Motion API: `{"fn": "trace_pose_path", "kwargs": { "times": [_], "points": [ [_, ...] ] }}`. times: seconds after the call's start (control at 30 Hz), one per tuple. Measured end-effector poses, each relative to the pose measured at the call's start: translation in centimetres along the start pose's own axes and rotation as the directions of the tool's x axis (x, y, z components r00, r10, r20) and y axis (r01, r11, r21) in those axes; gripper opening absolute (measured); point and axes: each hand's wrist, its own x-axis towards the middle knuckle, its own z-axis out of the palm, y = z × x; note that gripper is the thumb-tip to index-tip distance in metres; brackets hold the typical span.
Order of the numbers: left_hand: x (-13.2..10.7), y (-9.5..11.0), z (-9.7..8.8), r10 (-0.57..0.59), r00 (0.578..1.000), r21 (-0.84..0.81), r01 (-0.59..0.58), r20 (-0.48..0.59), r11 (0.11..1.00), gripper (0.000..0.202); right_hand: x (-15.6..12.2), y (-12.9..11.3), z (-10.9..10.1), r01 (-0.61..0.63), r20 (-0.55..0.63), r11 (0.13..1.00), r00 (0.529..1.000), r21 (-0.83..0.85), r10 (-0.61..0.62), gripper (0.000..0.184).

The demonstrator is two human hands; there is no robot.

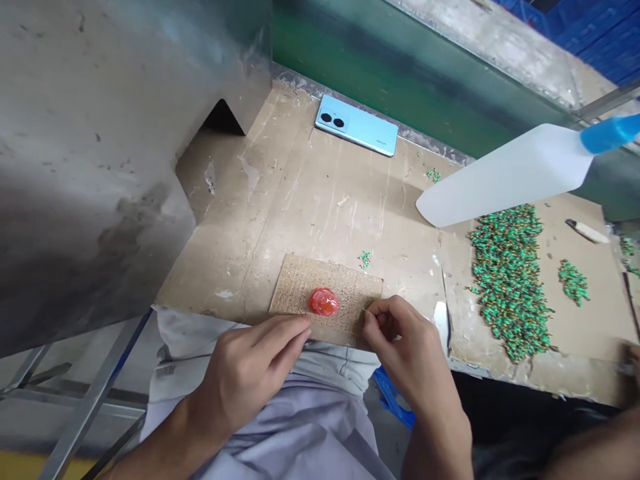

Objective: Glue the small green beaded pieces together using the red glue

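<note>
A tan rectangular board (295,283) with a rough, speckled surface lies at the front edge of the worktop. On it sits a glossy red rounded lump (324,302). My left hand (260,360) is closed at the board's near edge, fingertips pressed together just left of the lump; what they hold, if anything, is hidden. At the board's right end, my right hand (403,343) pinches thumb and forefinger, and a tiny green piece (364,309) shows at the tips. A few small green pieces (365,259) lie just beyond the board.
To the right lies a large pile of small green pieces (513,280), with a smaller heap (573,282) beside it. A white bottle with a blue top (510,173) leans over them. A light-blue phone (357,125) lies farther back. A metal housing (90,153) borders the left; another person's blurred arm (600,447) enters lower right.
</note>
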Motion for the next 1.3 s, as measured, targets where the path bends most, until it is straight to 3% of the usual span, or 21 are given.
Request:
{"fn": "trace_pose_path", "kwargs": {
  "times": [0.77, 1.3],
  "points": [
    [-0.4, 0.0, 0.0, -0.020, 1.000, -0.016, 0.020, 0.011, 1.000, 0.017, 0.3, -0.6, -0.2, 0.130, -0.057, 0.985, 0.989, -0.117, -0.137, 0.016],
    [-0.4, 0.0, 0.1, -0.024, 1.000, -0.014, 0.024, 0.006, 1.000, 0.015, -0.3, -1.0, -0.1, 0.216, 0.013, 0.965, 0.976, -0.146, -0.216, 0.020]
  ]
}}
